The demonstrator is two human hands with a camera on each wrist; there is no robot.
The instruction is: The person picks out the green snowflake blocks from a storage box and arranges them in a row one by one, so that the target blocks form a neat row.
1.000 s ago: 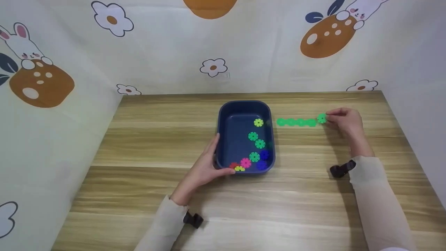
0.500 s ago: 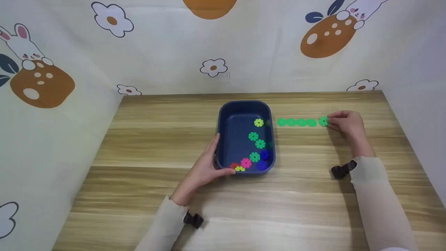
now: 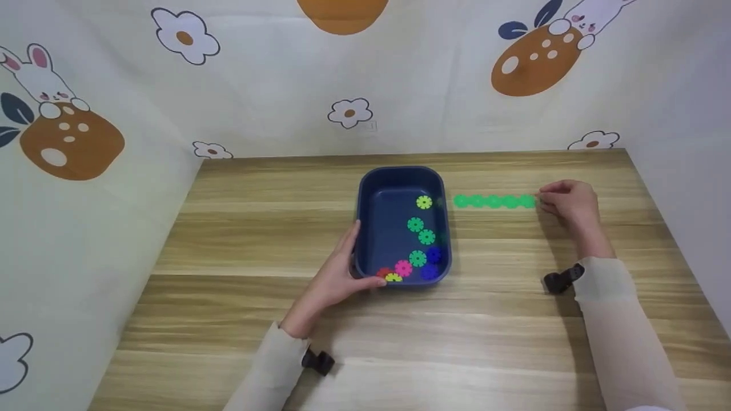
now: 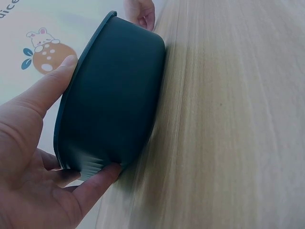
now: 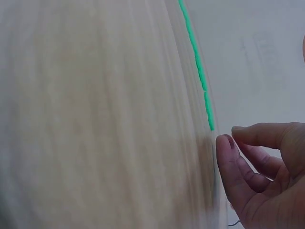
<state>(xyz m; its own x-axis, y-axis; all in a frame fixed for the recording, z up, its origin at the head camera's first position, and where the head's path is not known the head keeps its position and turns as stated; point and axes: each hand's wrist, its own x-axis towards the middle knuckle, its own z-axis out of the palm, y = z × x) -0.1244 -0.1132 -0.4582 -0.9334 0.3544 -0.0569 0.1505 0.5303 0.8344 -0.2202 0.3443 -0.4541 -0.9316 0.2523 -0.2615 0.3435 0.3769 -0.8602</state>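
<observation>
A deep blue plastic tub stands mid-table. My left hand grips its near left corner, thumb over the rim and fingers against the outer wall, as the left wrist view shows. To the tub's right, several green notched snowflake discs lie in a straight row. My right hand is at the row's right end. In the right wrist view, a small gap parts its thumb and index fingertip, and nothing sits between them; the edge of the green row ends just short of these fingertips.
Inside the tub lie loose discs: a yellow disc, several green ones, a pink disc, blue discs, and a red one near the thumb. A printed cloth wall rises behind the wooden table.
The green disc that my right hand pinched has come down and left to the row's end, and the fingers have let go of it. The left hand stays on the tub.
</observation>
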